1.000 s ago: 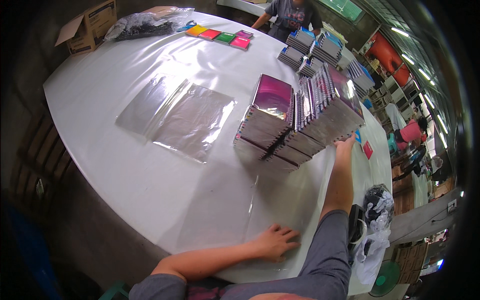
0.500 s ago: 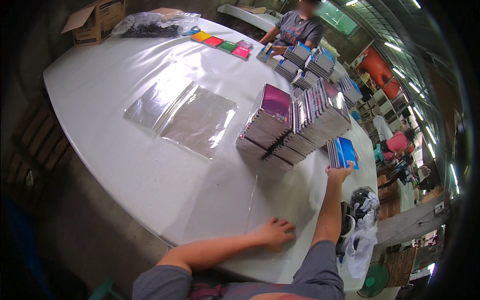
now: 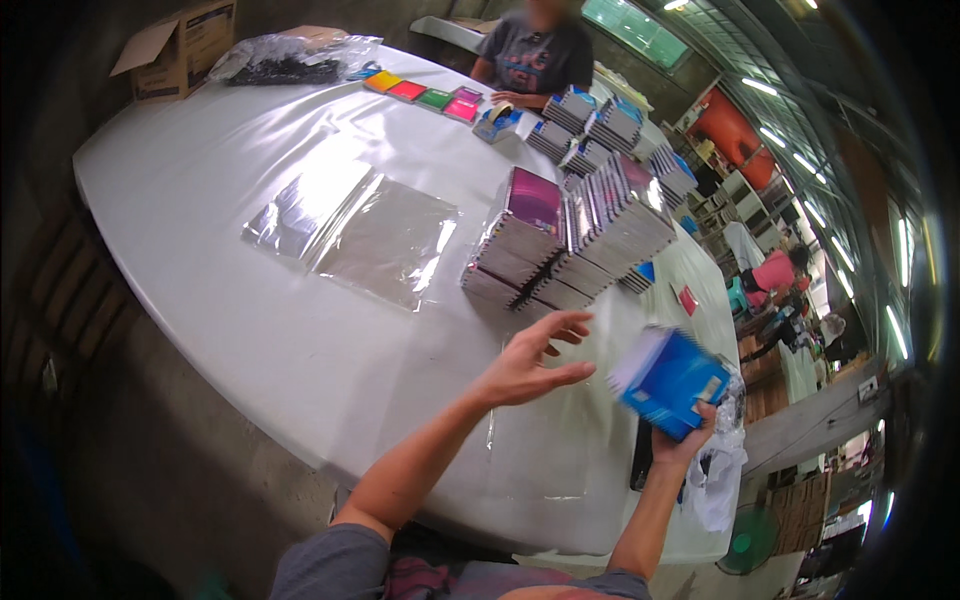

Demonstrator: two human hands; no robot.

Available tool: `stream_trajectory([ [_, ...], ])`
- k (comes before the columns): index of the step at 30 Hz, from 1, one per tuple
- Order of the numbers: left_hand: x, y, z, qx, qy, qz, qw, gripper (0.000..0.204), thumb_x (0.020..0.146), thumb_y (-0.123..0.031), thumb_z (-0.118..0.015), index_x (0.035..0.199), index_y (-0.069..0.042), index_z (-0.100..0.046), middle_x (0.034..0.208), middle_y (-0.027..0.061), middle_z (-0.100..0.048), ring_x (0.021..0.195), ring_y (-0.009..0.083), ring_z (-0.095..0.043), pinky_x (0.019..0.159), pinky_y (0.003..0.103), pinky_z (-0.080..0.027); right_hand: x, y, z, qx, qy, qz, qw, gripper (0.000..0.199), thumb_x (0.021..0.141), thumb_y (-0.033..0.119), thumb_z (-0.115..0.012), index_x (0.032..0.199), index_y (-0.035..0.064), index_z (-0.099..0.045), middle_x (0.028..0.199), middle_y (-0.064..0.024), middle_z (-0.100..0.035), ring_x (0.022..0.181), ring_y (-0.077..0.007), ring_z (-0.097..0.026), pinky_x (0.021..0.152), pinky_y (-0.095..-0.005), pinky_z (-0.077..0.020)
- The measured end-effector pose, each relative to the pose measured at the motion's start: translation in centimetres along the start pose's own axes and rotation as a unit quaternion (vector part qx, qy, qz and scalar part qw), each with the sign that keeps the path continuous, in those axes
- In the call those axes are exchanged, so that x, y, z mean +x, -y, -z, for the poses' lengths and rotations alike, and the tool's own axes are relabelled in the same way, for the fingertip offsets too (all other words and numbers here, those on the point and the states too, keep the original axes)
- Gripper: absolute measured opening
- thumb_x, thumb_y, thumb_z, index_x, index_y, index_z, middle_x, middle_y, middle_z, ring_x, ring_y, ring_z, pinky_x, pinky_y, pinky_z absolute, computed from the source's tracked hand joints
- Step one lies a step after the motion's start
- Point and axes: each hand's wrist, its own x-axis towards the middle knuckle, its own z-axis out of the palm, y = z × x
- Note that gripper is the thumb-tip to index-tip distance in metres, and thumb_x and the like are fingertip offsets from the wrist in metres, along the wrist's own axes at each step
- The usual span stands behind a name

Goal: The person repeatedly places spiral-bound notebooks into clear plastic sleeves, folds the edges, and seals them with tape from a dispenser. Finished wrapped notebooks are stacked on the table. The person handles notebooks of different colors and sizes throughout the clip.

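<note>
My right hand (image 3: 686, 436) grips a blue-covered spiral notebook (image 3: 672, 384), possibly a small stack, at its near right corner; motion blurs it. It is held up over the right side of the table. My left hand (image 3: 540, 362), fingers apart and holding nothing, hovers left of the notebook. Under and near my left forearm a clear plastic sheet (image 3: 540, 470) lies on the white table. Just beyond my hands stand tall stacks of spiral notebooks, the nearest with a purple cover (image 3: 535, 203). Part of another blue notebook (image 3: 640, 277) shows behind them.
More clear plastic sheets (image 3: 385, 240) lie on the white table (image 3: 180, 220). Coloured pads (image 3: 437, 99), a tape roll (image 3: 497, 116) and further notebook stacks (image 3: 600, 122) stand near a person (image 3: 540, 55) across the table. Crumpled plastic bags (image 3: 715, 480) sit at the right edge.
My right hand has brought the blue notebook from beside the stacks toward me and lifted it. My left hand has risen off the plastic sheet and moved forward. The view has shifted slightly.
</note>
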Motion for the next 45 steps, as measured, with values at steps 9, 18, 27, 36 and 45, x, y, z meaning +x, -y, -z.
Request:
stream_trajectory([
  [9, -0.7, -2.9, 3.8, 0.153, 0.314, -0.005, 0.937, 0.117, 0.054, -0.034, -0.088, 0.147, -0.009, -0.022, 0.142, 0.0148, -0.038, 0.13, 0.0277, -0.038, 0.107, 0.039, -0.031, -4.6, -0.2, -8.9, -0.535, 0.388, 0.086, 0.745, 0.066, 0.053, 0.014, -0.073, 0.116, 0.0054, -0.055, 0.101, -0.0107, -0.062, 0.09, -0.0246, -0.062, 0.079, -0.0365, -0.0499],
  [18, -0.4, 0.0, 3.0, 0.129, 0.351, 0.077, 0.924, 0.11, 0.054, -0.018, -0.085, 0.145, -0.007, -0.024, 0.126, 0.0164, -0.053, 0.116, 0.0301, -0.051, 0.101, 0.037, -0.039, -3.7, -4.0, -3.7, -0.495, 0.449, 0.154, 0.728, 0.105, 0.055, 0.018, -0.087, 0.142, 0.0091, -0.028, 0.132, -0.0119, -0.043, 0.127, -0.0261, -0.04, 0.103, -0.0387, -0.0352],
  [27, -5.4, 2.2, -1.7, 0.195, 0.026, 0.068, 0.978, 0.091, 0.053, -0.026, -0.092, 0.122, -0.002, -0.038, 0.105, 0.011, -0.058, 0.101, 0.0226, -0.058, 0.089, 0.035, -0.047, -7.4, -13.1, -1.1, -0.23, 0.253, 0.087, 0.936, 0.099, 0.057, 0.02, -0.09, 0.136, 0.0061, -0.03, 0.125, -0.0116, -0.049, 0.117, -0.0209, -0.048, 0.1, -0.0352, -0.0392],
  [36, -9.9, 1.5, -4.5, 0.18, -0.163, -0.007, 0.97, 0.104, 0.046, -0.016, -0.095, 0.129, -0.003, -0.035, 0.112, 0.0078, -0.052, 0.103, 0.0196, -0.054, 0.091, 0.032, -0.045, -9.1, -14.3, -2.0, -0.218, 0.297, 0.125, 0.921, 0.087, 0.061, 0.018, -0.087, 0.13, 0.0107, -0.034, 0.123, -0.0107, -0.051, 0.114, -0.0219, -0.052, 0.098, -0.0359, -0.0413],
  [45, -11.7, 5.0, -2.7, 0.11, -0.16, 0.101, 0.976, 0.09, 0.045, -0.015, -0.095, 0.115, -0.003, -0.039, 0.107, 0.0081, -0.056, 0.101, 0.0183, -0.056, 0.089, 0.031, -0.046, -9.3, -15.3, -1.9, -0.24, 0.312, 0.1, 0.914, 0.102, 0.061, 0.024, -0.088, 0.141, 0.0099, -0.025, 0.138, -0.012, -0.041, 0.121, -0.0235, -0.047, 0.102, -0.037, -0.0375],
])
